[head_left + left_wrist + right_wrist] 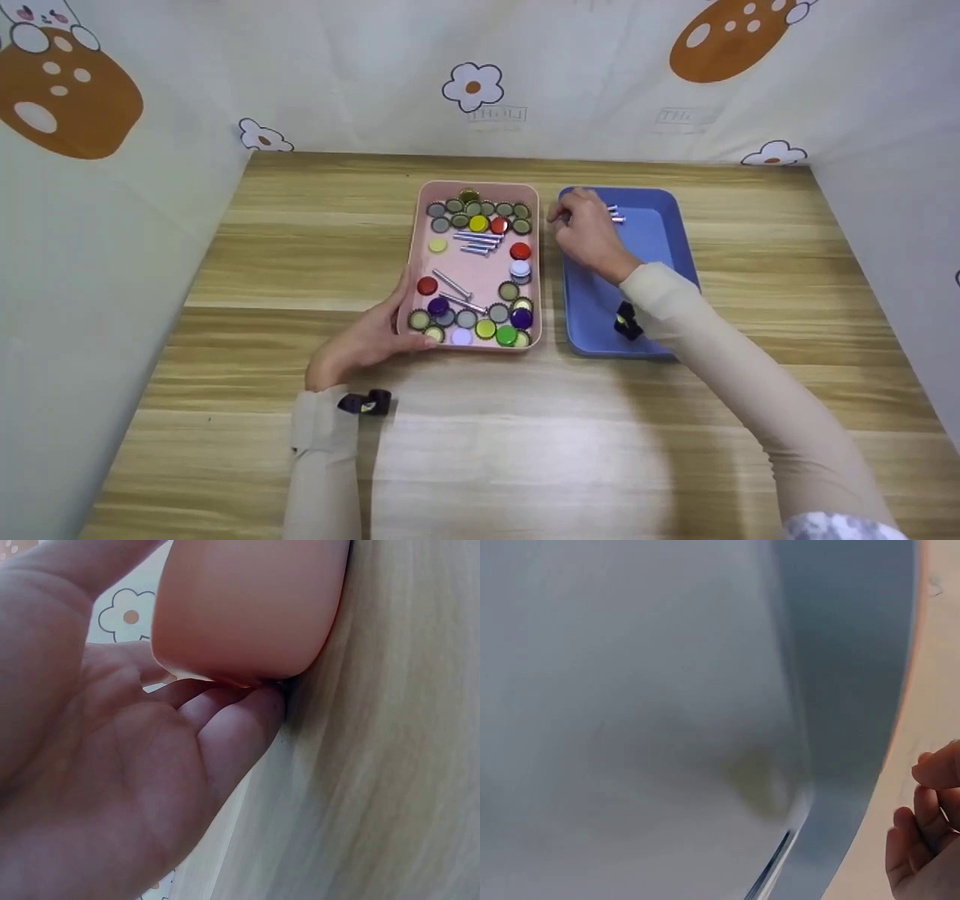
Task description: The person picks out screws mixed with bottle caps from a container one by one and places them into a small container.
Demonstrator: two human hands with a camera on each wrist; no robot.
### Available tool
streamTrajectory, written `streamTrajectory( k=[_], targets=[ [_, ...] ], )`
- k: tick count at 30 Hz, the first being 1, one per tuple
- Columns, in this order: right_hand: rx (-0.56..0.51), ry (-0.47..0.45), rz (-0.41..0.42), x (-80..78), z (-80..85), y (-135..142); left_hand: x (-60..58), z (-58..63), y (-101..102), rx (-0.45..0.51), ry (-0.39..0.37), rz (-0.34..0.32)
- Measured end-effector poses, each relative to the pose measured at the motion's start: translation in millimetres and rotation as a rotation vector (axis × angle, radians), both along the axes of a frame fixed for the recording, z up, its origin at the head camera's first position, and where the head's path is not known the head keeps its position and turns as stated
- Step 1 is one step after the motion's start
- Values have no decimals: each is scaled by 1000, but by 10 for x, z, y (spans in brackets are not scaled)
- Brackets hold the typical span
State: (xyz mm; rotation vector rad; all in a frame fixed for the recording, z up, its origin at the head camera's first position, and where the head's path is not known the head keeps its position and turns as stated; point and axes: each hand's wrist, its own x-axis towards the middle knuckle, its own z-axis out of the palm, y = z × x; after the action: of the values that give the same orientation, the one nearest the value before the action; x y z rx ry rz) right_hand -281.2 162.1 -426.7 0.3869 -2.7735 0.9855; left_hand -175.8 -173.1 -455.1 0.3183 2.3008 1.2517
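Note:
A pink tray (491, 274) holds bottle caps and several silver bolts (480, 246). Two longer bolts (452, 283) lie slanted in its front half. My left hand (367, 334) holds the tray's front left corner, thumb over the front rim and fingers along the left side; the left wrist view shows those fingers against the pink wall. To the right is a blue tray (645, 240) with a few silver bolts (616, 216) at its far end. Over that tray's left rim, my right hand (589, 232) has loosely curled fingers, with nothing visible between them in the right wrist view.
Bottle caps (480, 206) crowd the pink tray's far end, and more caps (486, 328) lie along its front. Both trays stand side by side on a wood-grain table (300, 262), with a narrow gap between them. A patterned white cloth (360, 75) hangs behind and on both sides.

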Motion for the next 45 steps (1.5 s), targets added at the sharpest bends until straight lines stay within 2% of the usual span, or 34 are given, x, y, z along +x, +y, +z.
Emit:
streamTrajectory(
  k=[4,15,21,31,41,45],
  targets=[
    [-36,-40,13,67,27,-99,7,1,0,-5,-14,17],
    [-77,-83,54,210,22,-282,9,21,-10,-13,12,-3],
    [-80,-143,62,291,31,-366,7,25,-3,-6,-1,0],
    [-62,-179,107,389,59,-503,0,13,-8,5,-31,11],
    [-62,-243,119,487,72,-627,-5,12,-3,2,16,-9],
    [-60,-244,131,519,61,-667,-1,5,2,11,3,-6]
  ],
)
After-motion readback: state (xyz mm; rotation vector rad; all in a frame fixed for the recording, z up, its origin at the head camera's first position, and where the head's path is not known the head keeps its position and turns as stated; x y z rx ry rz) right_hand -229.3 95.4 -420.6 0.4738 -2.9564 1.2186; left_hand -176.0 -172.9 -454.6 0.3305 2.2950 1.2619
